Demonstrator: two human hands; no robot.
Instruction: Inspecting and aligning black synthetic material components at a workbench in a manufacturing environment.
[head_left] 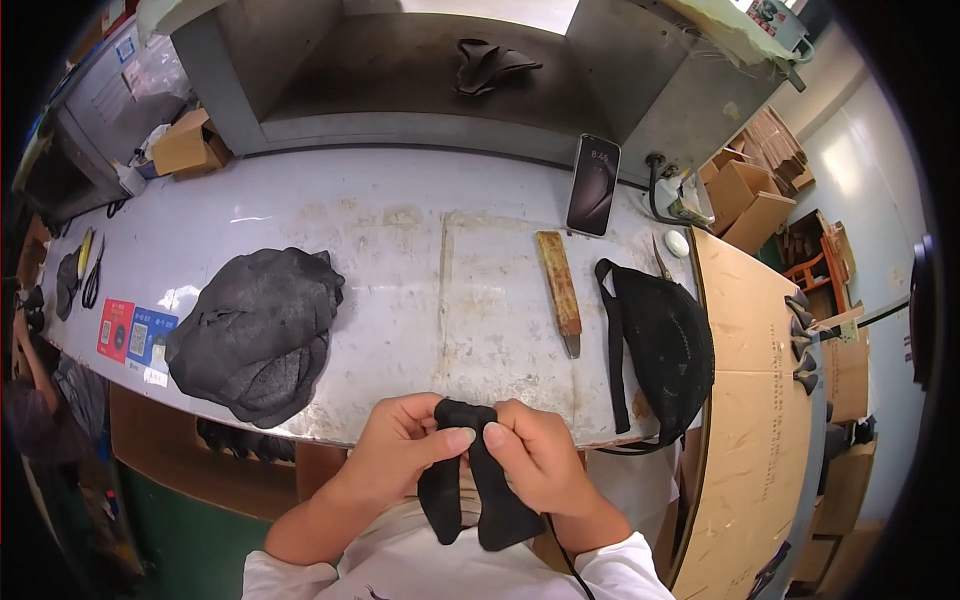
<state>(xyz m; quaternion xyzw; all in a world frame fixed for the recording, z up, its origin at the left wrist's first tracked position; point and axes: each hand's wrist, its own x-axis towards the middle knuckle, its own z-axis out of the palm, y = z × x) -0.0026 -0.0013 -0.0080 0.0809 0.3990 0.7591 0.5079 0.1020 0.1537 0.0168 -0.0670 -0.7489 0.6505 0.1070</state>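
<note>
Just off the table's front edge, I hold a soft black piece [503, 505] with two long flaps that hang down side by side. My left hand [392, 438] pinches its top left part between thumb and fingers. On the top right part, my right hand [540, 458] has the same kind of grip, and the two thumbs come close together at the middle. The piece looks like leather or thick cloth; its exact kind does not show. Farther left on the table lies a crumpled dark grey heap of sheet material [255, 335], touched by neither hand.
On the white table [390, 270] lie a rusty flat tool [558, 285] and a black strapped bag [660, 345]. A phone [594, 185] leans at the back, before a grey metal housing [420, 130] with a dark folded piece [490, 66] inside. Cardboard [745, 420] borders the right side.
</note>
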